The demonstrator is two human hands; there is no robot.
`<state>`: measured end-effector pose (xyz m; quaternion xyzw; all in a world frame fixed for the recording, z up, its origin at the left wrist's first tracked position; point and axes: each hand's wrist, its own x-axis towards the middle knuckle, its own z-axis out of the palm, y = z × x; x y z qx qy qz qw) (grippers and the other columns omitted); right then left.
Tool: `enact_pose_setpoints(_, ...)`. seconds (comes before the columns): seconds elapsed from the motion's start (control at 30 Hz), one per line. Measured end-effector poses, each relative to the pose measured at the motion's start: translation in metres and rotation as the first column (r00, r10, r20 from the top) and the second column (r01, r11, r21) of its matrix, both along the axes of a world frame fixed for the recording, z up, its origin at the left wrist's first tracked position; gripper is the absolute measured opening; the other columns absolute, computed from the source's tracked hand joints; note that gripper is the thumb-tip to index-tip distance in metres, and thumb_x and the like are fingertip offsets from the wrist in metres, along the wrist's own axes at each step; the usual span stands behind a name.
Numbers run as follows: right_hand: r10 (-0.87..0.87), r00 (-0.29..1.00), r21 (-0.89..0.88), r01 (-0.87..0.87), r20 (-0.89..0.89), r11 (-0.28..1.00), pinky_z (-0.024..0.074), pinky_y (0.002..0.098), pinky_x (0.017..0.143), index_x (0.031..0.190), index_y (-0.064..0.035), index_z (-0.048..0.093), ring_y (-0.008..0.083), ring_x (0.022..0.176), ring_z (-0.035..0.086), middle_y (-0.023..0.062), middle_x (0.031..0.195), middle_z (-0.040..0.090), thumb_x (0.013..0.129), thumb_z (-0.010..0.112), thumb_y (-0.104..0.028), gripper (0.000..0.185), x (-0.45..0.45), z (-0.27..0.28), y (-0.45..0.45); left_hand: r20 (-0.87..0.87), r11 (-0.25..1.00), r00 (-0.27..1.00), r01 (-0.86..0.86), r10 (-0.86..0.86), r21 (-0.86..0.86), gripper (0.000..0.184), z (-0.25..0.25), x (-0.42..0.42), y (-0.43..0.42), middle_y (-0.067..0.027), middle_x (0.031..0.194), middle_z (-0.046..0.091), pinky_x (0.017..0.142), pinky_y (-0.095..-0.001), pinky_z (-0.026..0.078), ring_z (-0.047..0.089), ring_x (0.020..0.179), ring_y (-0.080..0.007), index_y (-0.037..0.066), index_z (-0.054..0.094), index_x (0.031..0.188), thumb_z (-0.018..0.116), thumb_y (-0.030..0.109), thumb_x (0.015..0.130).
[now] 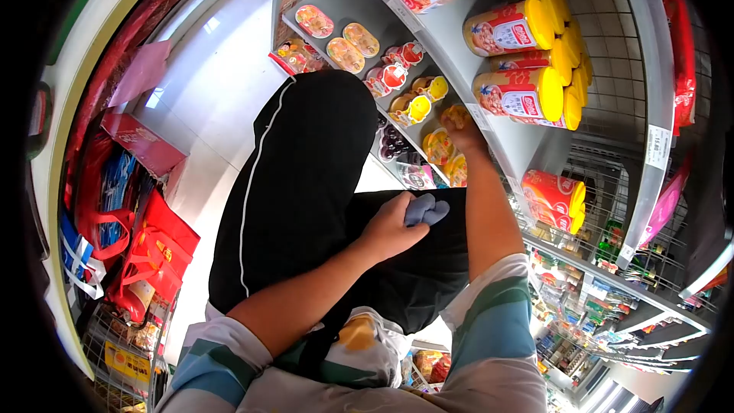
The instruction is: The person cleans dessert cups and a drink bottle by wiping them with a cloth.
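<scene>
My left hand (388,231) is closed around a bunched blue-grey cloth (425,211) above my bent legs in black trousers. My right hand (466,139) reaches in to the low shelf, its fingers curled on an orange-yellow fruit cup (456,116). Beside it on that shelf stand more orange-yellow fruit cups (438,145). Further along are cups with yellow lids (419,108), cups with red and white lids (394,75) and oval packs (345,54). Dark cups (392,142) lie nearer my knee. My right fingertips are partly hidden.
Above the low shelf, a grey shelf edge (451,76) runs close to my right forearm. It carries yellow-lidded cans (506,27) and red cans (552,193). Red bags (162,245) and a red box (142,142) stand on the left, across the pale tiled floor (208,53).
</scene>
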<state>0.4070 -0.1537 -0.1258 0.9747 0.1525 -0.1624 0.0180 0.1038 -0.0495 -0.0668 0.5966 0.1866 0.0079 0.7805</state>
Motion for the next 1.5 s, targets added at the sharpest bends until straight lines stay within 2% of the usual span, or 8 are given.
enact_pose_setpoints(0.17,-0.019,0.999,0.003,0.019,0.029,1.000,0.0288,0.0391,0.123,0.155,-0.0041,0.038,0.0347,0.150,0.035,0.0217,0.161,0.038,0.079,0.073,-0.064,0.102,0.013,-0.012,0.012,-0.121,0.986,0.980,0.148,-0.157,-0.082,0.048,0.014,0.008,0.015,-0.0217,0.108,0.066,0.091,-0.0387,0.051,0.066,0.100,-0.0308,0.000,0.058,0.114,0.074,0.039,0.091)
enact_pose_setpoints(0.47,0.033,0.984,-0.031,-0.028,0.173,0.999,0.0356,0.0412,0.118,0.148,-0.0113,0.052,0.0332,0.142,0.046,0.0185,0.152,0.051,0.084,0.069,-0.053,0.078,0.028,-0.024,0.021,-0.054,0.992,0.997,-0.058,0.052,-0.110,0.030,0.000,0.005,0.009,-0.0178,0.110,0.067,0.100,-0.0365,0.047,0.063,0.110,-0.0290,0.005,0.054,0.128,0.050,0.008,0.098)
enact_pose_setpoints(0.63,0.203,0.940,0.098,-0.237,0.275,0.967,0.0428,0.0429,0.112,0.135,-0.0147,0.064,0.0310,0.131,0.057,0.0163,0.139,0.063,0.087,0.064,-0.051,0.060,-0.001,0.053,0.024,-0.016,0.993,0.993,0.115,-0.115,-0.007,0.038,-0.010,0.004,0.013,-0.0135,0.110,0.068,0.102,-0.0337,0.046,0.063,0.112,-0.0250,0.006,0.068,0.113,0.044,-0.007,0.086)
enact_pose_setpoints(0.77,-0.020,0.982,0.374,-0.051,0.186,0.926,0.0453,0.0412,0.107,0.131,-0.0099,0.065,0.0325,0.121,0.063,0.0141,0.131,0.068,0.093,0.060,-0.049,0.055,-0.024,0.041,-0.003,-0.123,0.969,0.963,0.233,-0.241,-0.076,0.030,-0.001,0.004,0.021,-0.0067,0.097,0.071,0.085,-0.0288,0.049,0.064,0.089,-0.0155,0.005,0.072,0.100,0.048,-0.006,0.085)
enact_pose_setpoints(0.83,-0.129,0.980,0.506,0.034,0.154,0.862,0.0458,0.0402,0.106,0.130,-0.0055,0.065,0.0323,0.117,0.065,0.0142,0.127,0.070,0.094,0.059,-0.047,0.055,-0.045,0.034,-0.019,-0.074,0.967,0.965,0.246,-0.251,-0.068,0.021,-0.002,0.001,0.021,-0.0048,0.093,0.070,0.081,-0.0279,0.050,0.063,0.084,-0.0130,0.005,0.071,0.099,0.054,0.002,0.087)
enact_pose_setpoints(0.9,-0.312,0.832,0.576,0.546,-0.459,0.609,0.0552,0.0365,0.087,0.124,0.0013,0.065,0.0265,0.106,0.067,0.0156,0.117,0.069,0.093,0.063,-0.043,0.055,-0.101,0.087,-0.007,-0.049,0.968,0.968,0.240,-0.244,-0.073,0.014,0.001,0.001,0.021,-0.0047,0.091,0.068,0.082,-0.0285,0.049,0.063,0.087,-0.0132,0.005,0.069,0.099,0.060,0.010,0.088)
enact_pose_setpoints(1.1,-0.167,0.611,0.587,0.791,-0.774,0.173,0.0521,0.0338,0.090,0.131,0.0074,0.059,0.0222,0.104,0.066,0.0138,0.118,0.068,0.098,0.060,-0.043,0.060,-0.206,0.141,-0.018,-0.173,0.921,0.953,0.290,-0.250,0.260,0.055,0.012,-0.005,0.021,-0.0088,0.088,0.061,0.078,-0.0343,0.050,0.059,0.083,-0.0205,0.005,0.052,0.103,0.082,0.046,0.084)
enact_pose_setpoints(1.5,-0.185,0.796,0.742,0.604,-0.576,0.290,0.0435,0.0342,0.106,0.130,0.0092,0.061,0.0261,0.119,0.059,0.0212,0.130,0.059,0.097,0.068,-0.046,0.065,-0.272,0.126,-0.050,-0.161,0.662,0.863,0.476,-0.479,0.579,0.084,0.050,-0.025,0.027,-0.0232,0.098,0.071,0.080,-0.0460,0.055,0.071,0.093,-0.0417,0.002,0.052,0.118,0.081,0.065,0.072)
